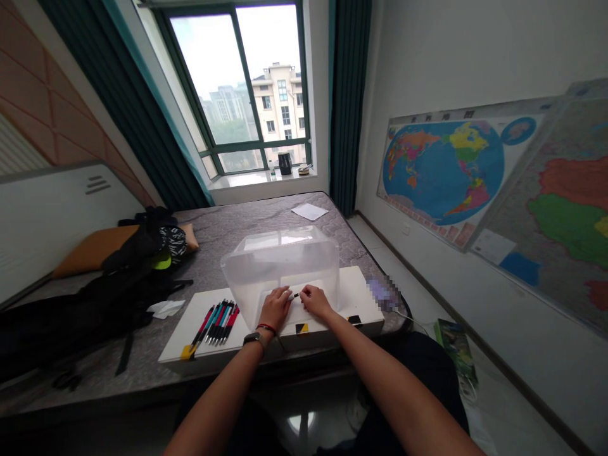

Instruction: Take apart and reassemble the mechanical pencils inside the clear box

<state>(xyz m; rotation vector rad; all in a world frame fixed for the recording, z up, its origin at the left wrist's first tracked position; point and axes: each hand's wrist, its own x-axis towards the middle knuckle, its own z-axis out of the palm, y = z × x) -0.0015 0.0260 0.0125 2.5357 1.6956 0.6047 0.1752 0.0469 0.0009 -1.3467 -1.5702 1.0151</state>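
Observation:
My left hand (pixel 277 306), with a dark watch and red band at the wrist, is closed around one end of a small black-and-white piece (pixel 296 296). At the other end of that piece is my right hand (pixel 314 299), its thumb and fingers pinched together. The piece is too small to name, and whether the right fingers grip it I cannot tell for sure. Both hands are at the opening of a translucent plastic bin (pixel 285 261) tipped on its side. Left of the bin, several pens (pixel 218 322) in red, teal and black lie in a row on a white box (pixel 185 329).
The white box rests on a grey mattress (pixel 204 221). Dark clothing and a bag (pixel 118 278) lie at the left, near a crumpled tissue (pixel 166 308). A paper sheet (pixel 310 211) is at the back. A blurred-out device with a cable (pixel 406 315) sits at the right edge.

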